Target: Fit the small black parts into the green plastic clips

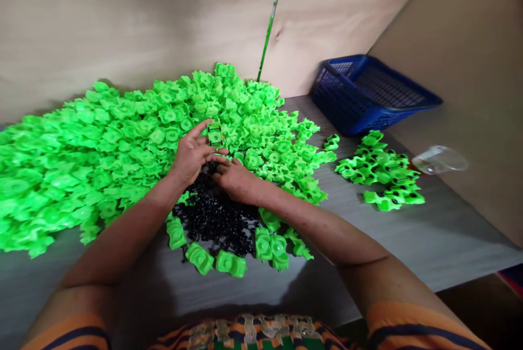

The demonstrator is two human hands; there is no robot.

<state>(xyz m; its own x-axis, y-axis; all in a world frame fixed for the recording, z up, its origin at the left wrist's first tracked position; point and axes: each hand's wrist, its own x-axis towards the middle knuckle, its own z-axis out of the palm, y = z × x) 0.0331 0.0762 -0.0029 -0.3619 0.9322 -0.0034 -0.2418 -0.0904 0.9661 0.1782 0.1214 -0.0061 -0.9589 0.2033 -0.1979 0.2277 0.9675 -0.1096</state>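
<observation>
Between the thumb and fingers of my left hand (pixel 190 154) is a green toy car body (pixel 214 134), its underside turned up with dark axle-like pieces across it. My right hand (pixel 237 180) is just below, its fingertips close to my left fingers. Those right fingers are curled together over a heap of small black axle-like parts (pixel 216 219); whatever is in them is hidden. A great mound of green car bodies (pixel 122 143) spreads behind and left of both hands. A few car bodies (pixel 231 264) lie along the near edge of the black heap.
A blue plastic basket (pixel 347 102) stands tilted at the back right. In front of it lies a smaller group of green cars with black parts (pixel 379 170), beside a clear plastic cup-like item (pixel 443 159). A green-stained stick (pixel 270 26) rises behind the mound against the wall.
</observation>
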